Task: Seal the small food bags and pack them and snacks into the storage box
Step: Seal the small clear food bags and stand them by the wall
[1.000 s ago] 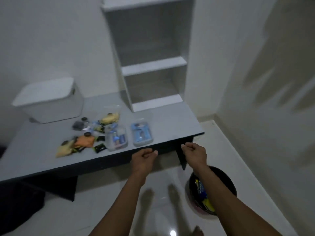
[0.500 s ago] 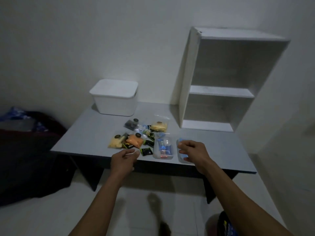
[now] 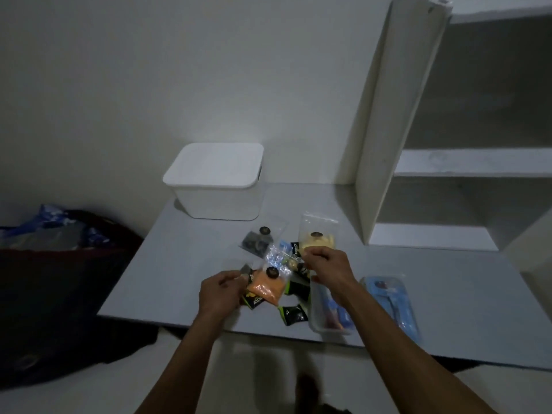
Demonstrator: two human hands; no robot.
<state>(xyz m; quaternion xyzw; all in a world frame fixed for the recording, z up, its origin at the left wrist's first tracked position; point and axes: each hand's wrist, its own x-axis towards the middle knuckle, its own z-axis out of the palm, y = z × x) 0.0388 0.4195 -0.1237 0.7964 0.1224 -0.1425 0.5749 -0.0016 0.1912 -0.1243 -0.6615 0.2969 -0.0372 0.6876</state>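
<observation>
Grey table (image 3: 185, 258) holds a lidded white storage box (image 3: 216, 182) at the back, beyond scattered snack bags where the left hand (image 3: 219, 292) and right hand (image 3: 328, 268) each pinch an edge of a clear orange-filled bag (image 3: 267, 286), beside a white shelf unit (image 3: 388, 130).

both hands have reached the orange bag (image 3: 265, 286).

Your two forearms enter from the bottom of the frame, both bare with no sleeve showing. Your left hand (image 3: 219, 294) and right hand (image 3: 327, 268) carry no glove, ring, watch or band that the dim light lets you see.
</observation>
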